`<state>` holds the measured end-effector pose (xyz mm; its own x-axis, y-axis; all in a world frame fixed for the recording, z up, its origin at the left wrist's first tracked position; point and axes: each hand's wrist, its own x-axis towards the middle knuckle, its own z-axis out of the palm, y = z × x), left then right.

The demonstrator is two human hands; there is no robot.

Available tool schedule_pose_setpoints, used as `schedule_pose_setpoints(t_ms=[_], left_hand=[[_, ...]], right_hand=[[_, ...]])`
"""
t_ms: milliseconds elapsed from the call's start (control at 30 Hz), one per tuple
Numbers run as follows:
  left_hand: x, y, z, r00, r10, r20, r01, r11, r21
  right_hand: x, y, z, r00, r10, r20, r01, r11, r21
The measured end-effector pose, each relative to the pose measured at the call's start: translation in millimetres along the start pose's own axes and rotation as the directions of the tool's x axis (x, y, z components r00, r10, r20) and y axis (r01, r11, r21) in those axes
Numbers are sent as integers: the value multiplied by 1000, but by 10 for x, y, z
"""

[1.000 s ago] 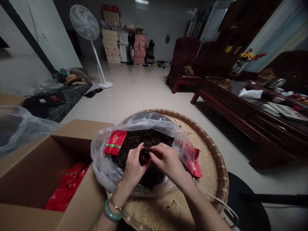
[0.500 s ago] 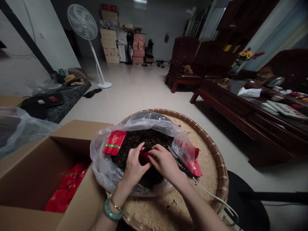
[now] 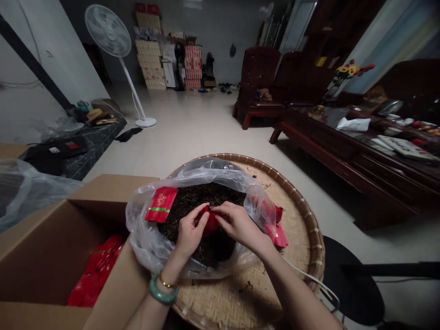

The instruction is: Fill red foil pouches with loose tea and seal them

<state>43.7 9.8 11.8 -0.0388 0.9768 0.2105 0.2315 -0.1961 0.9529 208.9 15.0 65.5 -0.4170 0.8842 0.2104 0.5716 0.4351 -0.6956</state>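
Between both hands is a small red packet (image 3: 210, 225), held over dark dried leaves, which look like tea (image 3: 195, 195). My left hand (image 3: 188, 233) grips its left side, thumb and fingers closed on it. With bent fingers, my right hand (image 3: 239, 224) pinches the packet's upper right edge. The leaves fill an open clear plastic bag (image 3: 142, 245) that sits on a round woven bamboo tray (image 3: 223, 305). Another red packet (image 3: 161, 204) with a green stripe lies on the bag's left rim. More red packets (image 3: 280, 236) lie right of the bag, partly behind its plastic.
At my left stands an open cardboard box (image 3: 113, 284) with red packets (image 3: 98, 270) inside. A white cord (image 3: 302, 274) crosses the tray's right side. A black round base (image 3: 350, 284) is on the floor at right. Farther off are a standing fan (image 3: 110, 34) and a dark wooden table (image 3: 326, 137).
The red packet now shows more between my fingers, and my hands have shifted slightly. The black tool with the white cord is now hidden behind my right hand and arm. The view has turned a little.
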Motion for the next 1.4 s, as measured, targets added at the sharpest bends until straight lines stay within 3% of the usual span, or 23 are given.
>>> schedule_pose_setpoints(t_ms=[100,233,367,467,567,633,767,967,1167,1300,1400], left_hand=[[-44,-57,32,1000,4,14,-5,999,44],[-58,-88,76,997,-72,10,72,995,-73],[-39,-69,61,986,-158,46,162,980,-114],[-23,-52,29,995,-94,38,96,994,-60],[-28,-47,28,999,24,45,-23,1000,-12],[-40,-53,43,997,39,73,-39,999,-4],[-53,-81,58,999,-34,33,34,999,10],[-26,-91,63,982,-166,-95,149,975,-163],[-47,5,145,942,-336,-12,276,791,-546],[-70,92,167,933,-360,-6,294,771,-565],[-76,131,154,932,-354,79,345,802,-487]], right_hand=[[18,11,-11,998,5,66,-2,999,-50],[61,23,-14,979,25,203,-3,994,-111],[97,61,23,967,50,250,-30,996,-82],[97,77,34,963,59,264,-45,997,-57],[87,79,17,972,79,221,-67,996,-60],[81,84,-1,978,81,190,-71,996,-60],[60,138,0,987,63,147,-68,997,24],[-3,236,172,968,220,-123,-161,915,370],[-35,255,256,923,384,-39,-274,725,632],[-43,273,249,899,423,-108,-252,705,663],[-54,248,250,907,409,-101,-245,707,663]])
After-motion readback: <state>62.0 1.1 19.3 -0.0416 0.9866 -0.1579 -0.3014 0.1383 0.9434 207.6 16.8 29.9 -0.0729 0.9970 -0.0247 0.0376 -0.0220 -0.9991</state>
